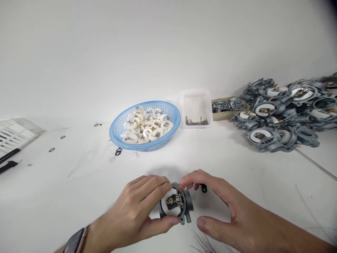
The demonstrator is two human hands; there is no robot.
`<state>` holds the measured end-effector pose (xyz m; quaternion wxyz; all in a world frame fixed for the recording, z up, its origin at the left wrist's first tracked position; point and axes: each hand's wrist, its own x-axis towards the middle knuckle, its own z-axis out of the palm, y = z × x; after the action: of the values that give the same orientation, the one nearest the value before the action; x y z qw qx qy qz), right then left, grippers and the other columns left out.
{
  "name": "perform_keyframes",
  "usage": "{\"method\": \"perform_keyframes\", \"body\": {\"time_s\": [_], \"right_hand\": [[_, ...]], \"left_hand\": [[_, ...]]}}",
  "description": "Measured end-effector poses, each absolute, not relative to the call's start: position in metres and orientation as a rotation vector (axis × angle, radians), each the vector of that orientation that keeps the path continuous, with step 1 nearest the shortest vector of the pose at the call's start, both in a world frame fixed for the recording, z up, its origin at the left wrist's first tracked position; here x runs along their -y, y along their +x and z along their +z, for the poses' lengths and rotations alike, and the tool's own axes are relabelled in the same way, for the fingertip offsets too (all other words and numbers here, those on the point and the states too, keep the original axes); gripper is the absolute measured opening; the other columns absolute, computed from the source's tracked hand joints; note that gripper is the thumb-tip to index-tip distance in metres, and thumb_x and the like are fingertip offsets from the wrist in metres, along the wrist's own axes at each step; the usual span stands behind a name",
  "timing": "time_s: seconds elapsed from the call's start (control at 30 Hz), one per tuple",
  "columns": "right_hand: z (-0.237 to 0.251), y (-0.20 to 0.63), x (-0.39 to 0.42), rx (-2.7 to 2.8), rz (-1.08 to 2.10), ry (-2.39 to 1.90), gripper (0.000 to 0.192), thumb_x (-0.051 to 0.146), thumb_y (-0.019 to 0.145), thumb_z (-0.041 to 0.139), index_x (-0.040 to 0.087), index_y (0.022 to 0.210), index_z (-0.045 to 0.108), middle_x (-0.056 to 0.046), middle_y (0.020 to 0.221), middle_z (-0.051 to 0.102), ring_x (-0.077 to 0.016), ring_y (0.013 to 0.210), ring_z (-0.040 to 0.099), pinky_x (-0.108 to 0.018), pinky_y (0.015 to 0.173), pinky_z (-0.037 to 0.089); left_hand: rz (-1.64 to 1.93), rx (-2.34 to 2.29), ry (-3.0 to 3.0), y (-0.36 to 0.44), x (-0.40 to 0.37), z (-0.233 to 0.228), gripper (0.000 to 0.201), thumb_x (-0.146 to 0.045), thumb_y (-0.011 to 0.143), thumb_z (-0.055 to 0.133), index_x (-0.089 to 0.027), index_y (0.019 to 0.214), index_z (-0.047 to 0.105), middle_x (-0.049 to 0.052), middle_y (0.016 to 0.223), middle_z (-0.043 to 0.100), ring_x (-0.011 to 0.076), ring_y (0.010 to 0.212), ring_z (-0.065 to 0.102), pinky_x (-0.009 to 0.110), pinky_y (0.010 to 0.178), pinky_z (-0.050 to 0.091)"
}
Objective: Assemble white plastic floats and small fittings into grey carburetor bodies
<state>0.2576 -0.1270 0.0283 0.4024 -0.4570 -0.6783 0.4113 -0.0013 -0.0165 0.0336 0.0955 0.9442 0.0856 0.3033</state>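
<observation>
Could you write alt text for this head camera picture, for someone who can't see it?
Two bare hands, left hand and right hand, hold a small grey carburetor body over a white table. Behind stand a blue basket of white floats, a clear tub of pins and a pile of carburetors.

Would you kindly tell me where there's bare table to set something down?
Free: the table between the blue basket and the hands, and the left front near the loose rings. Crowded: the far right, under the pile of metal parts.

left hand [137, 207] grips carburetor body [176, 207] | right hand [223, 203] fingertips on its top | blue basket [145, 124] behind
</observation>
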Motion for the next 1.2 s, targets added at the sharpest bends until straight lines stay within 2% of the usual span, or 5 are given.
{"method": "perform_keyframes", "body": {"time_s": [0.37, 0.5, 0.67, 0.9, 1.2], "right_hand": [[0.029, 0.257, 0.127, 1.782, 1.013, -1.11, 0.061, 0.016, 0.093, 0.074, 0.035, 0.149, 0.057, -0.006, 0.145, 0.069, -0.0277, 0.136, 0.067, -0.038, 0.111, 0.058], [0.026, 0.258, 0.127, 1.774, 0.986, -1.098, 0.063, 0.016, 0.093, 0.076, 0.036, 0.15, 0.057, -0.007, 0.158, 0.06, -0.0302, 0.148, 0.058, -0.041, 0.119, 0.053], [0.023, 0.258, 0.129, 1.732, 1.068, -1.07, 0.061, 0.022, 0.097, 0.076, 0.041, 0.151, 0.056, -0.003, 0.141, 0.069, -0.0255, 0.131, 0.068, -0.039, 0.113, 0.055], [0.024, 0.259, 0.129, 1.73, 1.046, -1.07, 0.062, 0.022, 0.096, 0.077, 0.041, 0.151, 0.056, -0.003, 0.141, 0.068, -0.0255, 0.131, 0.067, -0.04, 0.113, 0.055], [0.02, 0.242, 0.121, 1.909, 0.475, -0.99, 0.05, 0.005, 0.094, 0.065, 0.027, 0.138, 0.057, -0.005, 0.118, 0.072, -0.021, 0.107, 0.069, -0.035, 0.097, 0.059]], "left_hand": [[0.895, -0.292, 2.786, -0.001, 0.018, 0.032, 0.039, -0.037, 0.1, 0.072, -0.013, 0.129, 0.064, 0.016, 0.109, 0.082, 0.0324, 0.091, 0.084, 0.041, 0.076, 0.072], [0.9, -0.312, 2.774, -0.001, 0.018, 0.032, 0.035, -0.036, 0.102, 0.07, -0.015, 0.13, 0.062, 0.014, 0.109, 0.082, 0.0312, 0.093, 0.084, 0.041, 0.076, 0.071], [0.873, -0.307, 2.781, -0.002, 0.018, 0.032, 0.034, -0.044, 0.111, 0.061, -0.015, 0.13, 0.059, 0.014, 0.111, 0.08, 0.0269, 0.095, 0.082, 0.035, 0.077, 0.069], [0.84, -0.294, 2.774, -0.003, 0.018, 0.032, 0.036, -0.046, 0.115, 0.056, -0.014, 0.131, 0.058, 0.016, 0.113, 0.08, 0.0272, 0.096, 0.082, 0.036, 0.076, 0.068], [0.869, -0.281, 2.785, -0.001, 0.018, 0.033, 0.041, -0.051, 0.115, 0.054, -0.012, 0.128, 0.06, 0.014, 0.111, 0.081, 0.0258, 0.096, 0.083, 0.033, 0.078, 0.069]]}}
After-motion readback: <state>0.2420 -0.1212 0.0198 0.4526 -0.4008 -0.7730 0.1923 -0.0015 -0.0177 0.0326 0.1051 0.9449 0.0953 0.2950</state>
